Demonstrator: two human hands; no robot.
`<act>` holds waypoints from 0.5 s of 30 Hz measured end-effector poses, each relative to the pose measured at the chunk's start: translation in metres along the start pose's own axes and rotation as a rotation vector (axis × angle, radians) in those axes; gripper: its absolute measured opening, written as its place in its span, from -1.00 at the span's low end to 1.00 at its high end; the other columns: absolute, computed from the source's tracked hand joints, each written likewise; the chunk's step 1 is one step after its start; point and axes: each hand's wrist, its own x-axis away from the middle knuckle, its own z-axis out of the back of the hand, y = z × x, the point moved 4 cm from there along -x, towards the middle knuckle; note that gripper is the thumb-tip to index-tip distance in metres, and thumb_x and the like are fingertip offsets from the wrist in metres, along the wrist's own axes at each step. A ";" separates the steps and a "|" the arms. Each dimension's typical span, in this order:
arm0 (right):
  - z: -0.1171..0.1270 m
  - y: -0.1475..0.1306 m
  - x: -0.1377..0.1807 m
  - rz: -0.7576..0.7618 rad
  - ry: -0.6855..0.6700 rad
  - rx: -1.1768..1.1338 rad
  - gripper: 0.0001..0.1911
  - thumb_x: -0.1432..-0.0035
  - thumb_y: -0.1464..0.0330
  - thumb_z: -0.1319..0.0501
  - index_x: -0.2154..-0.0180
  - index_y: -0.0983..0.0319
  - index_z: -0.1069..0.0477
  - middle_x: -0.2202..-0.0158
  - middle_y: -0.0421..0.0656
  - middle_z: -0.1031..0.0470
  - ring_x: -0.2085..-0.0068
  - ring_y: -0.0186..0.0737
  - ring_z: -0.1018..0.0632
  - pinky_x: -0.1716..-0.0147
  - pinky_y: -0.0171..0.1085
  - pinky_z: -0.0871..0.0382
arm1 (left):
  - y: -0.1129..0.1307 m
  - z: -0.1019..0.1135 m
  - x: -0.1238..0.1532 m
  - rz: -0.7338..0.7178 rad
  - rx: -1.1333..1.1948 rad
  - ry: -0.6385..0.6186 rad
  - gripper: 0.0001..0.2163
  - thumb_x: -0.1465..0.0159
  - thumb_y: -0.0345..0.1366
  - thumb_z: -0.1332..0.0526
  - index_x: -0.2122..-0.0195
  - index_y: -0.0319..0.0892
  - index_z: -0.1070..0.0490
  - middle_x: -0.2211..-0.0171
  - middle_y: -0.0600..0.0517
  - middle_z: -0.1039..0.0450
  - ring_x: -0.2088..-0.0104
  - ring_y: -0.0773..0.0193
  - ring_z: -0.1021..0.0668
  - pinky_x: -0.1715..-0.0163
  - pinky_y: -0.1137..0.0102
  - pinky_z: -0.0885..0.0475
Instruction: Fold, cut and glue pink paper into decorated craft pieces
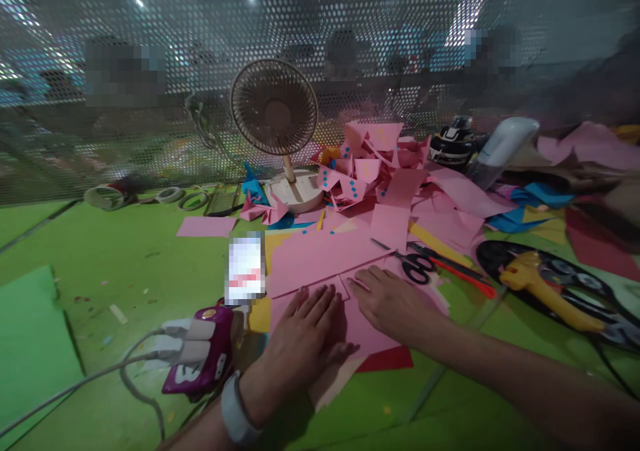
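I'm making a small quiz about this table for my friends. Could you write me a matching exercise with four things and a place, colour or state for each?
Things:
1. Fan
2. Left hand
3. Scissors
4. Power strip

Descriptions:
A. Palm down on pink paper
B. Purple, with plugs in it
C. Upright, near the mesh screen
D. Black-handled, just beyond the right hand

Pairs: 1-C, 2-A, 3-D, 4-B

Green table [150, 261] is leaving passage left of the phone [245, 268] — fan [275, 108] and paper heap [367, 168] are blocking the back.
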 end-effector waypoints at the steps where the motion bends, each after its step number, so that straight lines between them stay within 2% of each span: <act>1: 0.000 0.000 0.000 0.007 -0.002 -0.001 -0.76 -0.11 0.47 -0.05 0.14 0.31 -0.30 0.20 -0.01 -0.38 0.18 -0.11 -0.37 0.21 -0.16 -0.26 | 0.000 0.000 0.000 -0.001 -0.003 0.007 -0.35 -0.23 0.13 0.19 -0.22 -0.21 0.03 -0.22 -0.08 0.03 -0.21 0.07 -0.04 -0.16 0.08 0.02; 5: 0.005 -0.003 0.000 0.035 0.005 -0.003 -0.72 -0.12 0.44 -0.05 0.10 0.33 -0.30 0.16 0.02 -0.38 0.15 -0.08 -0.37 0.20 -0.15 -0.25 | 0.003 -0.001 -0.001 0.007 -0.014 0.019 -0.34 -0.22 0.13 0.20 -0.21 -0.24 0.00 -0.22 -0.11 0.02 -0.21 0.06 -0.05 -0.16 0.09 0.03; 11: 0.016 -0.009 0.001 -0.009 0.031 -0.060 -0.59 -0.17 0.32 0.01 -0.04 0.33 -0.23 0.08 0.05 -0.37 0.10 -0.05 -0.36 0.19 -0.12 -0.20 | 0.004 -0.001 0.000 0.017 -0.009 0.019 -0.33 -0.22 0.14 0.20 -0.21 -0.26 0.01 -0.22 -0.11 0.04 -0.22 0.07 -0.04 -0.16 0.11 0.02; 15: 0.019 -0.014 0.000 -0.017 -0.012 -0.080 -0.61 -0.17 0.29 0.01 0.02 0.32 -0.29 0.14 0.03 -0.40 0.17 -0.08 -0.39 0.21 -0.11 -0.19 | 0.004 -0.001 0.000 0.023 -0.005 0.002 -0.34 -0.23 0.12 0.21 -0.21 -0.27 0.01 -0.22 -0.12 0.04 -0.21 0.08 -0.06 -0.15 0.11 0.01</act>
